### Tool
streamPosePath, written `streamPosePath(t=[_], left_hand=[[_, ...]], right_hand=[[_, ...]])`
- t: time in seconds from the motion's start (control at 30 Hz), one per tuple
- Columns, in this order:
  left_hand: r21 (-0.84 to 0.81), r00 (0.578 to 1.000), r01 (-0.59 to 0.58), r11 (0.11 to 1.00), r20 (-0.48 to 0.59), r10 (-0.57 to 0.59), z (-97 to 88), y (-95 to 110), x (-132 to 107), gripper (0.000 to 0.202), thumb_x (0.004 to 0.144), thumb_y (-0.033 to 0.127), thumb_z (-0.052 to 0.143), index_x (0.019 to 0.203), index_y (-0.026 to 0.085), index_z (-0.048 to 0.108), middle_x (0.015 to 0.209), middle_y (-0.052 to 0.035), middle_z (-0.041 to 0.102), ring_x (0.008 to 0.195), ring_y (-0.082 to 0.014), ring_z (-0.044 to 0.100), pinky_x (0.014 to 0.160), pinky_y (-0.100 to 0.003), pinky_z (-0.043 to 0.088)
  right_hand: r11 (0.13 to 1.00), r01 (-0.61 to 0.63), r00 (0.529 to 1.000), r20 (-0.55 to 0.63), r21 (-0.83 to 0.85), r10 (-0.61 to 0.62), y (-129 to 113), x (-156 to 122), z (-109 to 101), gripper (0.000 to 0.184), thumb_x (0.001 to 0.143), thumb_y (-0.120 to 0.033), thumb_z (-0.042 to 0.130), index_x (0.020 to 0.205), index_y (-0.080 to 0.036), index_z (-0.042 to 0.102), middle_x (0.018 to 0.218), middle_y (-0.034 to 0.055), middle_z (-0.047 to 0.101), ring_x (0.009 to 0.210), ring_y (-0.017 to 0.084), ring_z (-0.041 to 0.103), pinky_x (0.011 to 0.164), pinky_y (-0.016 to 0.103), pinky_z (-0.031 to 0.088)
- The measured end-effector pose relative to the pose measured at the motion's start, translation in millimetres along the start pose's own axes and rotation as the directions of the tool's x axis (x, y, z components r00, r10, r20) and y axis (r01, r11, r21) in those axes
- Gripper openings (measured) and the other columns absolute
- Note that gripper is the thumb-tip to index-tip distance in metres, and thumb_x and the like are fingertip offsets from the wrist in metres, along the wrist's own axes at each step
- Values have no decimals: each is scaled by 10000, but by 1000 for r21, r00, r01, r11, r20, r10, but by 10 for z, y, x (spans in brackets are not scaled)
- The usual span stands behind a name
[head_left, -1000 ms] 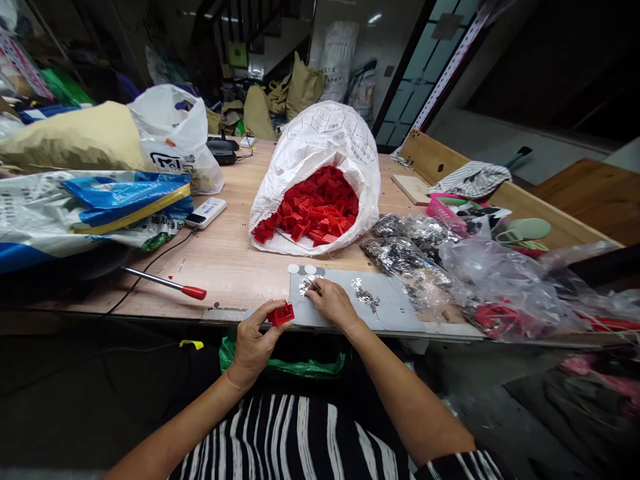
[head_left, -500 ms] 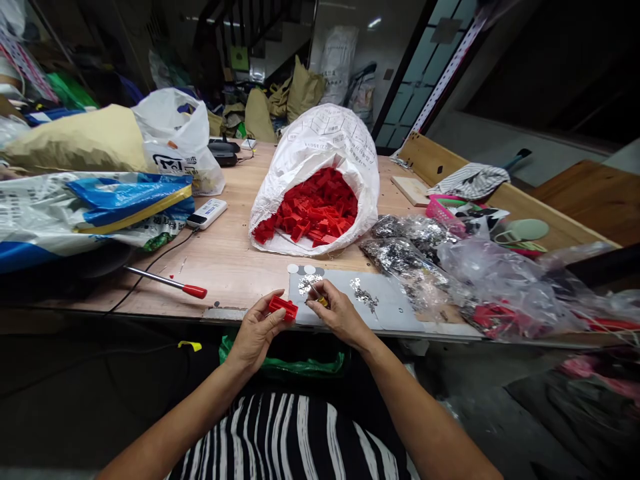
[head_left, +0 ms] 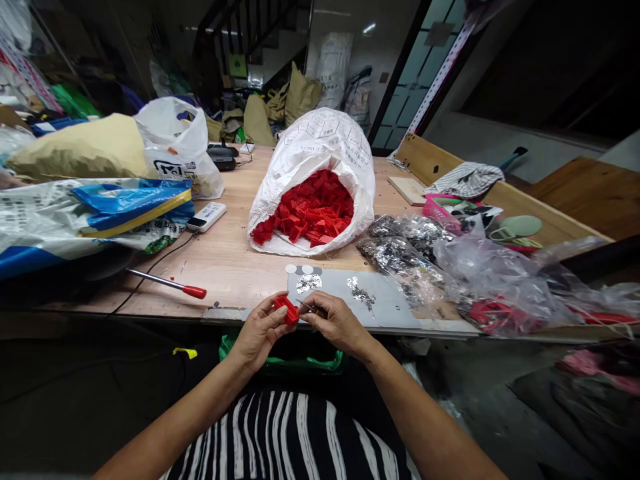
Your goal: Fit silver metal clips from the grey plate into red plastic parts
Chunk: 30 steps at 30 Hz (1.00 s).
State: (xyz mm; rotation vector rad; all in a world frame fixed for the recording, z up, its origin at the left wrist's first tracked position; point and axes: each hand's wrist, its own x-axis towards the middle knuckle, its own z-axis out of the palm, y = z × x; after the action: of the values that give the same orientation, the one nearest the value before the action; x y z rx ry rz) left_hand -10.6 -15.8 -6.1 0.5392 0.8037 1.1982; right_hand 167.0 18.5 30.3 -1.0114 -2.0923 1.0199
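My left hand point(head_left: 257, 332) is closed on a small red plastic part point(head_left: 286, 309) at the table's near edge. My right hand point(head_left: 336, 323) is pinched on a thin metal tool point(head_left: 309, 308) whose tip points at the red part. Just beyond my hands lies a grey plate point(head_left: 385, 303) with two little heaps of shiny metal pieces point(head_left: 309, 283). Behind it a white sack point(head_left: 320, 150) lies open, full of red plastic parts point(head_left: 310, 215).
A red-handled screwdriver point(head_left: 167, 285) lies on the wooden table point(head_left: 227, 257) at the left. Further left are blue and white bags point(head_left: 95, 207) and a white remote point(head_left: 207, 216). Clear bags of metal bits point(head_left: 415, 250) and red parts point(head_left: 493, 310) crowd the right.
My right hand has come off the metal heap on the plate, back toward me, to meet the left hand. The left hand has turned the red part toward the tool.
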Motion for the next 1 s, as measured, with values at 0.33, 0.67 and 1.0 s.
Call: streamPosePath(t=[0.33, 0.67, 1.0], left_hand=[[58, 995, -17, 998, 98, 11, 27, -18, -1, 439, 717, 192, 711, 1148, 199, 623, 975, -59, 682, 940, -206, 650, 840, -339, 498], [489, 956, -295, 821, 146, 256, -102, -127, 175, 390, 698, 199, 709, 1058, 212, 559, 1043, -39, 656, 893, -157, 640, 837, -308, 495], [843, 911, -398, 362, 316, 266, -187, -86, 400, 381, 729, 173, 665, 1105, 214, 620, 984, -28, 695, 903, -180, 640, 859, -303, 478]], right_hand=[[980, -127, 989, 98, 155, 112, 124, -128, -6, 144, 794, -276, 666, 913, -206, 625, 836, -12, 597, 587, 90, 432, 552, 217, 359], [993, -78, 995, -62, -92, 72, 307, -220, 36, 252, 922, -245, 464, 1102, -220, 638, 920, 56, 576, 853, 167, 563, 797, 292, 440], [940, -139, 989, -88, -311, 117, 417, -194, 144, 170, 879, -206, 541, 990, -222, 669, 910, 35, 675, 838, 164, 623, 765, 272, 469]])
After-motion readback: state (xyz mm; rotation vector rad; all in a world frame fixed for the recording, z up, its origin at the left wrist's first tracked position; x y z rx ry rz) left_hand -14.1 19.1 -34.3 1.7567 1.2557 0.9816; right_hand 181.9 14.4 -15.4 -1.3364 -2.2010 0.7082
